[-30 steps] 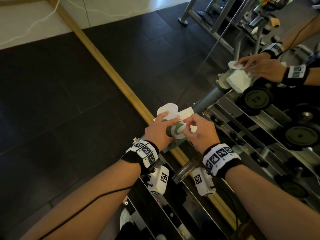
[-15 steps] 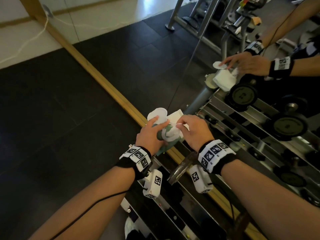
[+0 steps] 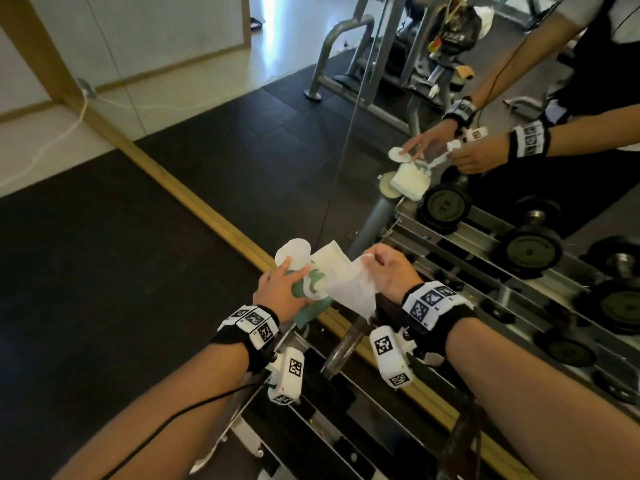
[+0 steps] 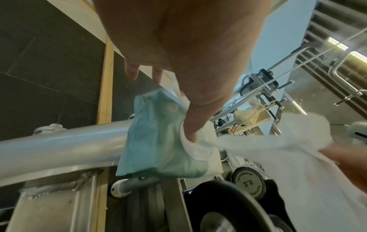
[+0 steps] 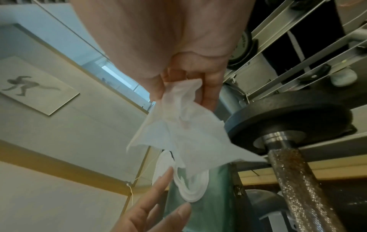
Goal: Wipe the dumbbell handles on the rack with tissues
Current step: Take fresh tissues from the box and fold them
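Note:
A green pack of wet tissues (image 3: 313,299) (image 4: 158,141) (image 5: 200,200) rests on the silver end tube of the dumbbell rack (image 4: 59,146), its white flap (image 3: 293,255) lifted. My left hand (image 3: 281,289) (image 4: 184,62) presses the pack down with straight fingers. My right hand (image 3: 389,271) (image 5: 188,81) pinches a white tissue (image 3: 349,282) (image 4: 298,141) (image 5: 184,125) drawn partly out of the pack. Just below it lies a dumbbell with a rusty knurled handle (image 5: 298,188) (image 3: 343,348) and a dark plate (image 5: 294,120).
A wall mirror with a wooden frame (image 3: 194,199) runs along the rack and reflects my hands and further dumbbells (image 3: 530,251). Rack rails (image 3: 346,438) lie below my wrists. Dark floor tiles (image 3: 86,271) spread to the left.
My right hand has pulled a tissue out of the pack, up and to the right. The left hand stays on the pack. The view has tilted up.

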`<action>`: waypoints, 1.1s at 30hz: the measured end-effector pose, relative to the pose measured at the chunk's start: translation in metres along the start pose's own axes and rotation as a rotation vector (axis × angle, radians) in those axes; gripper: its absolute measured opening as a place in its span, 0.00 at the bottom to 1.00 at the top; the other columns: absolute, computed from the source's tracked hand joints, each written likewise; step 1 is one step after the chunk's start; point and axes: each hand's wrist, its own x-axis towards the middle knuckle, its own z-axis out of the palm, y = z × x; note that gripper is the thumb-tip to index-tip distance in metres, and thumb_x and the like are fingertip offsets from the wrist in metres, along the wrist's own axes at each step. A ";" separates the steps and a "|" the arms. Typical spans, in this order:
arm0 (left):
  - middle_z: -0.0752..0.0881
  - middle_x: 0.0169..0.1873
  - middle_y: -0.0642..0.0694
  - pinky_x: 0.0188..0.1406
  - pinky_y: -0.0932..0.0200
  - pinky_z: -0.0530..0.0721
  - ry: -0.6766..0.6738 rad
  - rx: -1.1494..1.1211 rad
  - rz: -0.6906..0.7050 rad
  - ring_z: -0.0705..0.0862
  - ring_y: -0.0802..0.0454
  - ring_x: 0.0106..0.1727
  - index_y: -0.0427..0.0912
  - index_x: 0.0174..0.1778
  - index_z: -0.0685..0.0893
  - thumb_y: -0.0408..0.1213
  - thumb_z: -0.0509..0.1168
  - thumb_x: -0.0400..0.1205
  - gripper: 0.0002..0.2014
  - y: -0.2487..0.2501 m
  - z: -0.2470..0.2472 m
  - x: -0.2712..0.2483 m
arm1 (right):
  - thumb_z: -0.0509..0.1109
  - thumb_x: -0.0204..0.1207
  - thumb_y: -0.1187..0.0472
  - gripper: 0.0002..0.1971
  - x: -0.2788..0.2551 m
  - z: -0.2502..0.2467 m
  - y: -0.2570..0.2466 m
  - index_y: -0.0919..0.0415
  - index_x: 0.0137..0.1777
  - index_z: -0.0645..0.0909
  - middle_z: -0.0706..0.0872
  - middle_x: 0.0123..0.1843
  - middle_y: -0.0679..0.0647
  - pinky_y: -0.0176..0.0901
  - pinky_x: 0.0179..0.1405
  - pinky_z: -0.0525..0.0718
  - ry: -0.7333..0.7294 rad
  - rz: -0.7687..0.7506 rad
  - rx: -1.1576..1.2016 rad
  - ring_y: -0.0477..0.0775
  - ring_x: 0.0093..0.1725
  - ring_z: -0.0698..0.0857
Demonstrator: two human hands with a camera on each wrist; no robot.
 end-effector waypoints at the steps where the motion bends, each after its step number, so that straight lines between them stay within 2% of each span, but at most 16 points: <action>1: 0.52 0.86 0.55 0.81 0.35 0.59 -0.017 0.012 -0.009 0.50 0.34 0.85 0.68 0.80 0.64 0.54 0.70 0.79 0.34 0.002 -0.005 -0.002 | 0.63 0.84 0.59 0.07 -0.003 -0.004 0.000 0.59 0.46 0.80 0.84 0.44 0.53 0.49 0.51 0.79 -0.007 0.017 0.006 0.55 0.49 0.82; 3: 0.58 0.85 0.52 0.80 0.36 0.63 0.004 0.049 -0.012 0.57 0.36 0.83 0.66 0.79 0.69 0.54 0.70 0.79 0.31 0.011 -0.016 -0.006 | 0.63 0.84 0.58 0.08 -0.009 -0.015 -0.002 0.58 0.46 0.81 0.83 0.43 0.51 0.43 0.49 0.76 0.001 0.052 0.023 0.53 0.48 0.82; 5: 0.69 0.81 0.50 0.78 0.40 0.69 0.079 0.007 0.007 0.67 0.41 0.80 0.61 0.74 0.77 0.50 0.71 0.80 0.25 0.030 -0.029 -0.015 | 0.62 0.85 0.57 0.08 -0.021 -0.028 -0.007 0.58 0.47 0.81 0.83 0.45 0.53 0.43 0.50 0.75 0.039 0.086 0.063 0.53 0.49 0.81; 8: 0.85 0.66 0.49 0.72 0.50 0.76 0.104 -0.177 0.145 0.81 0.49 0.68 0.51 0.66 0.86 0.41 0.71 0.81 0.17 0.079 -0.048 -0.038 | 0.61 0.85 0.59 0.09 -0.049 -0.058 -0.021 0.59 0.48 0.80 0.83 0.47 0.57 0.47 0.54 0.76 0.121 0.051 0.099 0.54 0.50 0.80; 10: 0.88 0.58 0.52 0.66 0.55 0.81 0.078 -0.281 0.255 0.85 0.54 0.59 0.50 0.65 0.86 0.37 0.71 0.80 0.16 0.117 -0.056 -0.057 | 0.60 0.86 0.60 0.10 -0.071 -0.082 -0.030 0.61 0.48 0.81 0.83 0.46 0.57 0.47 0.53 0.77 0.188 0.007 0.157 0.54 0.48 0.80; 13: 0.88 0.60 0.49 0.62 0.59 0.82 -0.085 -0.404 0.450 0.87 0.52 0.57 0.51 0.70 0.82 0.28 0.74 0.77 0.26 0.170 -0.053 -0.089 | 0.60 0.86 0.60 0.11 -0.110 -0.115 -0.031 0.64 0.51 0.82 0.84 0.46 0.55 0.43 0.49 0.78 0.265 -0.048 0.245 0.52 0.48 0.80; 15: 0.90 0.57 0.49 0.58 0.60 0.85 -0.255 -0.524 0.544 0.89 0.52 0.56 0.50 0.70 0.81 0.23 0.73 0.76 0.28 0.200 -0.041 -0.112 | 0.61 0.86 0.58 0.09 -0.140 -0.136 -0.023 0.62 0.51 0.81 0.84 0.46 0.53 0.38 0.46 0.78 0.292 -0.056 0.298 0.50 0.47 0.80; 16: 0.91 0.55 0.50 0.55 0.62 0.86 -0.324 -0.561 0.577 0.89 0.54 0.55 0.51 0.68 0.82 0.22 0.72 0.76 0.27 0.213 -0.032 -0.124 | 0.63 0.85 0.57 0.08 -0.156 -0.145 -0.015 0.60 0.51 0.80 0.84 0.46 0.53 0.40 0.47 0.78 0.298 -0.042 0.327 0.51 0.48 0.81; 19: 0.92 0.52 0.49 0.55 0.62 0.86 -0.400 -0.556 0.617 0.89 0.56 0.53 0.51 0.64 0.84 0.23 0.72 0.77 0.23 0.255 0.007 -0.159 | 0.70 0.81 0.56 0.08 -0.211 -0.171 0.022 0.57 0.55 0.77 0.83 0.49 0.56 0.49 0.50 0.81 0.317 0.046 0.402 0.54 0.49 0.82; 21: 0.92 0.50 0.46 0.51 0.64 0.86 -0.341 -0.536 0.612 0.89 0.59 0.49 0.44 0.63 0.86 0.28 0.73 0.78 0.17 0.282 0.043 -0.184 | 0.74 0.76 0.62 0.17 -0.255 -0.189 0.053 0.55 0.60 0.73 0.82 0.53 0.57 0.48 0.50 0.83 0.330 0.062 0.419 0.55 0.52 0.83; 23: 0.91 0.43 0.45 0.44 0.65 0.83 -0.272 -0.550 0.598 0.88 0.62 0.40 0.36 0.58 0.88 0.33 0.71 0.81 0.11 0.309 0.087 -0.212 | 0.77 0.71 0.68 0.26 -0.308 -0.207 0.089 0.53 0.63 0.68 0.80 0.58 0.59 0.49 0.52 0.86 0.340 0.036 0.418 0.57 0.55 0.82; 24: 0.91 0.42 0.42 0.45 0.60 0.83 -0.257 -0.553 0.590 0.87 0.60 0.40 0.34 0.55 0.88 0.34 0.69 0.83 0.09 0.322 0.111 -0.228 | 0.78 0.69 0.70 0.29 -0.336 -0.216 0.108 0.51 0.63 0.67 0.79 0.58 0.59 0.50 0.51 0.87 0.349 0.026 0.394 0.57 0.56 0.82; 26: 0.90 0.48 0.34 0.55 0.45 0.85 -0.284 -0.546 0.565 0.88 0.47 0.46 0.33 0.53 0.88 0.37 0.67 0.84 0.10 0.349 0.160 -0.262 | 0.76 0.68 0.73 0.31 -0.392 -0.229 0.149 0.51 0.63 0.64 0.78 0.58 0.57 0.48 0.48 0.87 0.395 0.041 0.333 0.56 0.55 0.81; 28: 0.89 0.49 0.33 0.58 0.42 0.85 -0.358 -0.572 0.548 0.88 0.41 0.50 0.36 0.51 0.87 0.37 0.65 0.86 0.09 0.376 0.209 -0.299 | 0.76 0.70 0.71 0.29 -0.446 -0.241 0.190 0.51 0.64 0.64 0.78 0.58 0.58 0.51 0.50 0.86 0.479 0.105 0.313 0.56 0.55 0.81; 30: 0.88 0.46 0.36 0.54 0.44 0.83 -0.418 -0.598 0.547 0.85 0.43 0.48 0.38 0.48 0.86 0.37 0.62 0.87 0.09 0.402 0.255 -0.333 | 0.75 0.74 0.67 0.24 -0.497 -0.253 0.229 0.51 0.63 0.68 0.80 0.54 0.56 0.47 0.50 0.84 0.540 0.179 0.327 0.53 0.51 0.81; 33: 0.86 0.45 0.37 0.51 0.47 0.80 -0.454 -0.572 0.550 0.83 0.43 0.48 0.33 0.49 0.84 0.40 0.60 0.88 0.14 0.437 0.317 -0.380 | 0.69 0.81 0.60 0.05 -0.570 -0.272 0.281 0.50 0.52 0.76 0.81 0.43 0.49 0.36 0.38 0.77 0.596 0.262 0.324 0.46 0.41 0.79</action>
